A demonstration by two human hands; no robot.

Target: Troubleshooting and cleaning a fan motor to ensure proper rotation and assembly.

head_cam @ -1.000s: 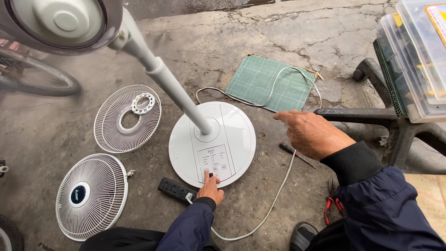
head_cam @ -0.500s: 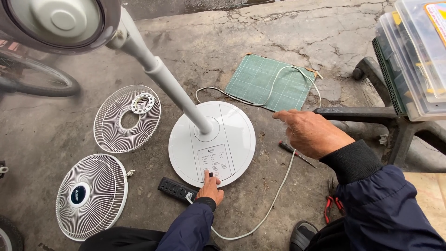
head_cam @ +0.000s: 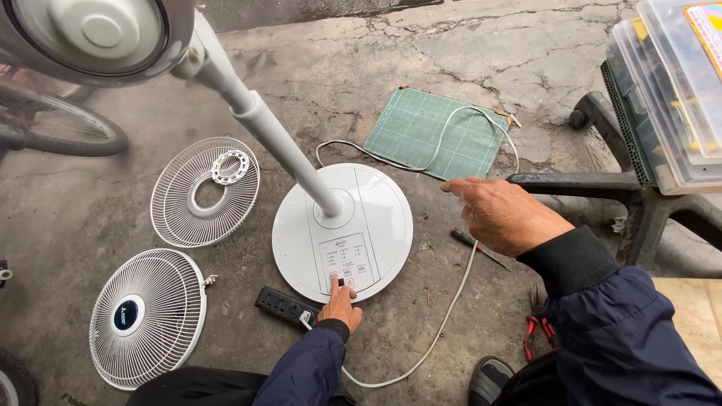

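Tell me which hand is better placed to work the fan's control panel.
Left. The left hand already has a finger on the control panel of the fan base; the right hand hovers off to the side.

Right hand [head_cam: 505, 215] slightly lower (barely).

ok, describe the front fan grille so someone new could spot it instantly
Start at the round white fan base in the middle of the concrete floor. Two white wire grilles lie to its left; the front grille is the nearer, lower one. Unlike the rear grille, which has an open hole, its centre is closed by a dark round cap.
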